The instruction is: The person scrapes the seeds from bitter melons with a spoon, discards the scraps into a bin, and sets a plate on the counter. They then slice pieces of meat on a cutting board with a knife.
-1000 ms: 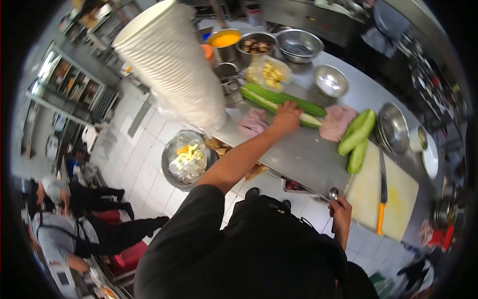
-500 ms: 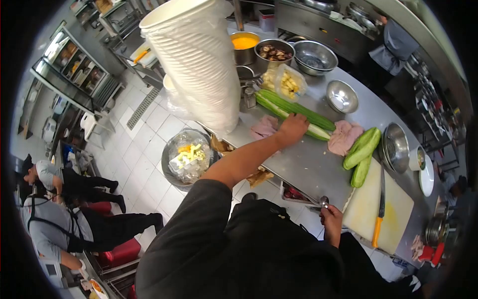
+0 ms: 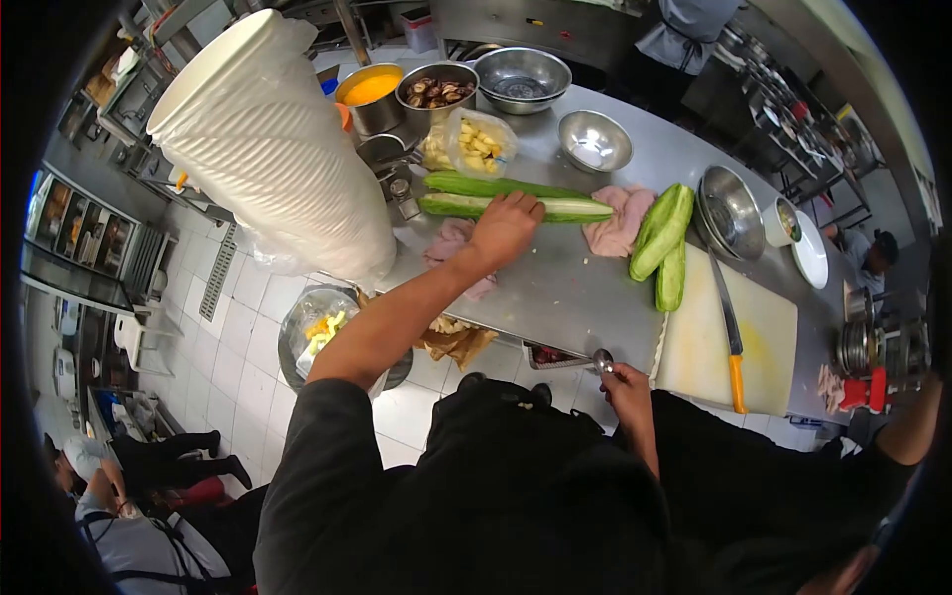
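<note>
Hardly anything moved; left hand (image 3: pixel 506 226) stays curled over a gourd (image 3: pixel 575 209) mid-bench; right hand (image 3: pixel 627 385) pinches a spoon (image 3: pixel 602 358) at the near edge; halves (image 3: pixel 662 233) by the board (image 3: pixel 773 337) seem done, long ones left.

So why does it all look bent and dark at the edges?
Head view: the fisheye lens bows the long steel counter and blacks out the corners; the tall white ribbed stack of containers looms huge near the lens; light glares off the round steel bowl; the left hand on the long green gourd and the right hand holding a small metal spoon look sharp.
</note>
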A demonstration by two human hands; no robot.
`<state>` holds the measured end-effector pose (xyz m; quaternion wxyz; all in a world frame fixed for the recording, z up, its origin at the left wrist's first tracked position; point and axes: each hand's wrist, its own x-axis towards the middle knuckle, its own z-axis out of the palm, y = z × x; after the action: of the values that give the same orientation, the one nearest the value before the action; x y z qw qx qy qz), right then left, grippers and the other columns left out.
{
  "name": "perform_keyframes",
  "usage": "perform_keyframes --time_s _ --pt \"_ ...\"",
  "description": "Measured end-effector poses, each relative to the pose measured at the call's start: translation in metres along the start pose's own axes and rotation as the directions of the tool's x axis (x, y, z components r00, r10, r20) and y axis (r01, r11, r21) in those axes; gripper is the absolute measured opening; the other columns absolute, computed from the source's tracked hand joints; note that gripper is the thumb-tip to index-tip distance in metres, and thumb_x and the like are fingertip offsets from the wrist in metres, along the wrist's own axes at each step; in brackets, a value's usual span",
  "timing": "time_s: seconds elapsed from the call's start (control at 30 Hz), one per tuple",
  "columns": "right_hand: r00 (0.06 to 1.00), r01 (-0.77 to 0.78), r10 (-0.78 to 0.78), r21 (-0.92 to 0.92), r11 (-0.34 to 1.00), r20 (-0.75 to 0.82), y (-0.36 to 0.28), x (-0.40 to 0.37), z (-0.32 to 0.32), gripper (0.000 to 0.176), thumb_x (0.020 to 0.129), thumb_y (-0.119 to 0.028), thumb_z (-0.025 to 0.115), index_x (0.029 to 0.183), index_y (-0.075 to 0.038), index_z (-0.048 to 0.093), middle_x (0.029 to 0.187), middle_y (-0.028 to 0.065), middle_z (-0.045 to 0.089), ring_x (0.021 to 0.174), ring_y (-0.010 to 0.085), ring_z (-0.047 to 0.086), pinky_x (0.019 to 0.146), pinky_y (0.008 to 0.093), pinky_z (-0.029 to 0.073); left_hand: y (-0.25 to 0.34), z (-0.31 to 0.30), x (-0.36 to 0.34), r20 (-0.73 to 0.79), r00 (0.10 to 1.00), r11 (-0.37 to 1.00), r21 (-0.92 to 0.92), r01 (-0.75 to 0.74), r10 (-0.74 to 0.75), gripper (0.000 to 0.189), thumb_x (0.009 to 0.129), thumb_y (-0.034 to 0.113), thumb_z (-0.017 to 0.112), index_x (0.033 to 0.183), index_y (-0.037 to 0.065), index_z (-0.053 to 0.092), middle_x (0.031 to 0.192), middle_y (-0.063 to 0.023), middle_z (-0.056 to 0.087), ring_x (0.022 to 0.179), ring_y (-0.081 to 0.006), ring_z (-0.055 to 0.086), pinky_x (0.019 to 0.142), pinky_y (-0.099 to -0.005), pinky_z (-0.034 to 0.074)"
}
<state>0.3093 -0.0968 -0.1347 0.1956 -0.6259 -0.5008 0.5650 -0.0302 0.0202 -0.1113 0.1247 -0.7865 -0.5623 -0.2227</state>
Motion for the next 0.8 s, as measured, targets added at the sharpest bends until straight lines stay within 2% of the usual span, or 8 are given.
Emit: perform_keyframes --time_s 0.07,0.17,0.27,0.43,0.53,0.63,0.7,0.8 --pt "1.000 0.006 -0.005 0.057 0.998 -0.017 -0.001 0.006 0.002 0.015 0.086 -0.009 0.061 0.096 0.001 0.068 0.070 0.0020 0.061 0.057 0.0080 0.051 0.053 0.0243 0.040 0.010 -0.005 0.006 -0.082 0.995 0.998 -0.034 -0.051 0.048 0.021 0.074 0.010 0.061 0.093 0.002 0.065 0.091 -0.0100 0.062 0.095 -0.0276 0.060 0.081 -0.0411 0.050" --pt "0.998 0.050 -0.042 0.174 0.984 -0.048 -0.002 0.017 -0.004 0.009 0.087 -0.007 0.061 0.091 -0.002 0.066 0.069 0.0011 0.059 0.056 0.0076 0.048 0.051 0.0234 0.037 0.041 -0.016 0.015 -0.091 0.994 0.998 0.029 -0.057 0.059 0.024 0.073 0.012 0.061 0.096 0.003 0.064 0.091 -0.0085 0.059 0.092 -0.0255 0.059 0.078 -0.0390 0.050" --pt "0.987 0.080 -0.038 0.284 0.956 -0.154 -0.020 0.019 -0.009 0.008 0.088 -0.006 0.059 0.092 -0.002 0.065 0.069 0.0022 0.059 0.055 0.0075 0.048 0.049 0.0218 0.035 0.078 -0.024 0.025 -0.095 0.995 0.999 0.008 -0.039 0.040 0.019 0.073 0.011 0.062 0.089 0.001 0.066 0.091 -0.0096 0.059 0.090 -0.0262 0.060 0.077 -0.0389 0.052" --pt "0.980 0.114 -0.068 0.253 0.961 -0.185 -0.027 0.027 -0.025 0.011 0.088 -0.005 0.059 0.097 0.001 0.065 0.070 0.0028 0.058 0.053 0.0074 0.047 0.048 0.0214 0.035 0.124 -0.024 0.051 -0.098 0.990 0.994 0.011 0.108 -0.106 0.019 0.072 0.010 0.064 0.086 -0.001 0.069 0.090 -0.0105 0.059 0.091 -0.0269 0.060 0.073 -0.0388 0.054" --pt "0.982 0.109 -0.066 0.243 0.964 -0.179 -0.024 0.027 -0.026 0.011 0.088 -0.005 0.060 0.097 0.000 0.065 0.069 0.0024 0.058 0.054 0.0072 0.047 0.048 0.0213 0.035 0.124 -0.025 0.055 0.005 0.974 0.974 0.020 0.226 -0.227 0.021 0.071 0.010 0.066 0.088 -0.001 0.070 0.091 -0.0105 0.059 0.092 -0.0271 0.060 0.073 -0.0383 0.054" --pt "0.983 0.107 -0.070 0.219 0.970 -0.171 -0.023 0.024 -0.020 0.011 0.088 -0.005 0.060 0.097 0.000 0.065 0.069 0.0018 0.058 0.054 0.0072 0.047 0.048 0.0213 0.035 0.111 0.018 0.053 0.066 0.944 0.945 0.057 0.321 -0.324 0.019 0.072 0.009 0.066 0.088 -0.001 0.071 0.093 -0.0110 0.059 0.092 -0.0270 0.060 0.072 -0.0386 0.053" --pt "0.986 0.101 -0.073 0.190 0.977 -0.147 -0.018 0.025 -0.018 0.010 0.088 -0.005 0.059 0.095 -0.001 0.065 0.068 0.0014 0.057 0.054 0.0070 0.047 0.048 0.0213 0.035 0.103 0.051 0.035 0.098 0.947 0.952 0.033 0.305 -0.306 0.019 0.074 0.010 0.066 0.090 0.000 0.070 0.095 -0.0117 0.059 0.094 -0.0277 0.060 0.076 -0.0402 0.052" --pt "0.987 0.105 -0.081 0.180 0.978 -0.138 -0.024 0.024 -0.014 0.009 0.088 -0.006 0.058 0.091 -0.001 0.065 0.068 0.0011 0.057 0.055 0.0072 0.048 0.049 0.0224 0.036 0.102 0.049 0.015 0.090 0.950 0.951 -0.054 0.305 -0.299 0.025 0.077 0.015 0.067 0.098 0.001 0.070 0.099 -0.0133 0.059 0.099 -0.0296 0.058 0.083 -0.0425 0.049"
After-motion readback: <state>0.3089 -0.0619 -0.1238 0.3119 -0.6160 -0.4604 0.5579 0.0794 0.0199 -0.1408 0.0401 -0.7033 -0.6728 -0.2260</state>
